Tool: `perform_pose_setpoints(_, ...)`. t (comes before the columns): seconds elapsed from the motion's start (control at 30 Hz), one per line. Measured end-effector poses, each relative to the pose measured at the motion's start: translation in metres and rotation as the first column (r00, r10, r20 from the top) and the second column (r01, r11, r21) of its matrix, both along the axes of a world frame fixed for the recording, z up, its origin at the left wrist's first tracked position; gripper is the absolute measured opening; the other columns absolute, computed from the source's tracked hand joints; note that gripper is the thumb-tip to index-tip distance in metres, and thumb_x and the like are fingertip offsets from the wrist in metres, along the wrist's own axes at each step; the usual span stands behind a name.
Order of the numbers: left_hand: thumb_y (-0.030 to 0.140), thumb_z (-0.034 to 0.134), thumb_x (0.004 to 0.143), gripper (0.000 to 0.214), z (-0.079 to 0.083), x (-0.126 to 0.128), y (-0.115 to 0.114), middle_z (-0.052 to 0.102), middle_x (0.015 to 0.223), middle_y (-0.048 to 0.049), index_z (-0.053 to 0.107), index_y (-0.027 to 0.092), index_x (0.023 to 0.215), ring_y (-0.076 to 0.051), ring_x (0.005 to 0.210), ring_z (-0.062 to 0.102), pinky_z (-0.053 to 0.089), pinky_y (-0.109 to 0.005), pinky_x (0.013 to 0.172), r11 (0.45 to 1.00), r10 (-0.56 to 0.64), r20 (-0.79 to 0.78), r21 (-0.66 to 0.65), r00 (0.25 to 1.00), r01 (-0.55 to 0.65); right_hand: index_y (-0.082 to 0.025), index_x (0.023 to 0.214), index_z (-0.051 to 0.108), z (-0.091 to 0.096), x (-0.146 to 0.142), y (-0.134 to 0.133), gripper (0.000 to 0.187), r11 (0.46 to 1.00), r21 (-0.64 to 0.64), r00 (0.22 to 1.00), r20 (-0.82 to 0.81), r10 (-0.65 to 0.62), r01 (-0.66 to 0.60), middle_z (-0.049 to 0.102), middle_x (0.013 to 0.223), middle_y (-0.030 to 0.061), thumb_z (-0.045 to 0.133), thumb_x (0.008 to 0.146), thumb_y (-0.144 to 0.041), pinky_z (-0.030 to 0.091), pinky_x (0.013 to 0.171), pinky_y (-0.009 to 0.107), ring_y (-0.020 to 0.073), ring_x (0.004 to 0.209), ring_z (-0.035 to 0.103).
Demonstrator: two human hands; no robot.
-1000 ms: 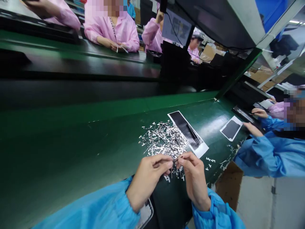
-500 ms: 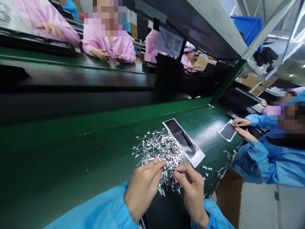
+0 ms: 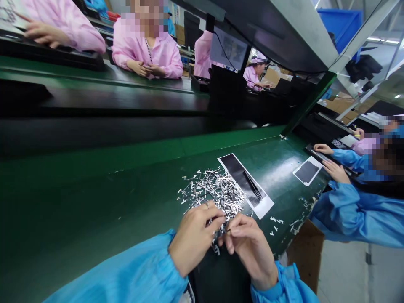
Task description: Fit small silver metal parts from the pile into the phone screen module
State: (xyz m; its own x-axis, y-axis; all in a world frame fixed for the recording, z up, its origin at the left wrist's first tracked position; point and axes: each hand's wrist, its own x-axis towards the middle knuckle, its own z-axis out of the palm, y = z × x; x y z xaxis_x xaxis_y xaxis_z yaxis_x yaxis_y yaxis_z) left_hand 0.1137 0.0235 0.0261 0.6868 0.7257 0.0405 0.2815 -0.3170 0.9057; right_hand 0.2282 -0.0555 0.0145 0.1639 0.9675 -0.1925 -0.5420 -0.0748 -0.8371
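A loose pile of small black strips with white T-shaped ends (image 3: 217, 187) lies on the green table. At its near edge, my left hand (image 3: 197, 235) has its fingers bent and thumb and fingertips drawn together; whatever they hold is hidden. My right hand (image 3: 252, 248) is close beside it, with thumb and forefinger pinched on a thin dark strip (image 3: 228, 230), mostly covered by the fingers. Beyond the pile lies a black sheet with a white border (image 3: 232, 164), and black tweezers (image 3: 251, 185) rest on it.
A few loose white pieces (image 3: 276, 220) lie right of the sheet. A co-worker in blue (image 3: 353, 206) sits at the right, near another dark sheet with white edges (image 3: 308, 171). A cardboard box (image 3: 304, 256) stands below the table edge. People in pink (image 3: 148, 50) sit opposite.
My hands have drawn closer together, and the right hand has turned, showing the pinched dark strip. The blue-sleeved co-worker's hands have moved off the sheet at the right.
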Motion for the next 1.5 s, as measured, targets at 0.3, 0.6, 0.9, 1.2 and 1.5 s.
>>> perform_pose_setpoints(0.3, 0.034, 0.046, 0.076, 0.024, 0.007, -0.006, -0.011, 0.062, 0.073, -0.0005, 0.063, 0.02, 0.066, -0.016, 0.072, 0.056, 0.043, -0.025, 0.066, 0.981, 0.151, 0.165, -0.143, 0.975, -0.128, -0.014, 0.063, 0.06, -0.002, -0.007, 0.002, 0.011, 0.963, 0.025, 0.954, 0.132, -0.27, 0.269, 0.054, 0.057, 0.0, 0.06, 0.069, -0.023, 0.035, 0.054, 0.02, 0.0084, 0.054, 0.046)
perform_pose_setpoints(0.6, 0.025, 0.055, 0.073, 0.018, 0.031, -0.026, -0.023, 0.055, 0.061, 0.0014, 0.061, 0.017, 0.058, -0.009, 0.056, 0.051, 0.041, -0.015, 0.05, 0.893, 0.352, 0.351, -0.403, 0.868, -0.199, -0.015, 0.059, 0.062, 0.01, -0.047, 0.003, 0.01, 0.988, 0.053, 0.98, 0.127, -0.153, 0.147, 0.055, 0.054, 0.0, 0.061, 0.067, -0.021, 0.037, 0.052, 0.021, 0.0091, 0.051, 0.047)
perform_pose_setpoints(0.9, 0.021, 0.062, 0.07, 0.012, 0.054, -0.075, -0.024, 0.064, 0.072, 0.0091, 0.067, 0.031, 0.074, -0.008, 0.063, 0.058, 0.044, -0.009, 0.055, 0.89, 0.454, 0.291, -0.196, 0.842, -0.412, -0.02, 0.073, 0.062, 0.021, -0.058, -0.003, 0.013, 0.974, 0.185, 0.88, 0.473, 0.026, -0.128, 0.056, 0.067, -0.001, 0.052, 0.081, -0.021, 0.038, 0.059, 0.024, 0.0104, 0.064, 0.05)
perform_pose_setpoints(1.2, 0.025, 0.04, 0.079, 0.022, 0.014, -0.118, -0.032, 0.06, 0.07, 0.0025, 0.059, 0.023, 0.069, -0.014, 0.065, 0.055, 0.041, -0.024, 0.059, 0.974, 0.217, -0.296, 0.13, 0.93, -0.186, -0.014, 0.088, 0.054, 0.007, -0.045, -0.021, 0.014, 0.895, 0.09, 0.379, 0.921, 0.092, -0.436, 0.054, 0.079, 0.0031, 0.042, 0.083, -0.008, 0.042, 0.071, 0.027, 0.0127, 0.076, 0.05)
perform_pose_setpoints(1.5, 0.014, 0.035, 0.082, 0.025, -0.017, -0.1, -0.043, 0.054, 0.068, -0.0012, 0.055, 0.017, 0.067, -0.016, 0.068, 0.046, 0.032, -0.032, 0.066, 0.929, 0.286, -0.351, 0.33, 0.891, -0.168, -0.004, 0.098, 0.054, -0.021, -0.054, -0.033, 0.026, 0.781, 0.106, -0.178, 0.946, -0.269, -0.615, 0.054, 0.107, 0.0144, 0.035, 0.079, -0.005, 0.037, 0.083, 0.042, 0.0223, 0.086, 0.047)
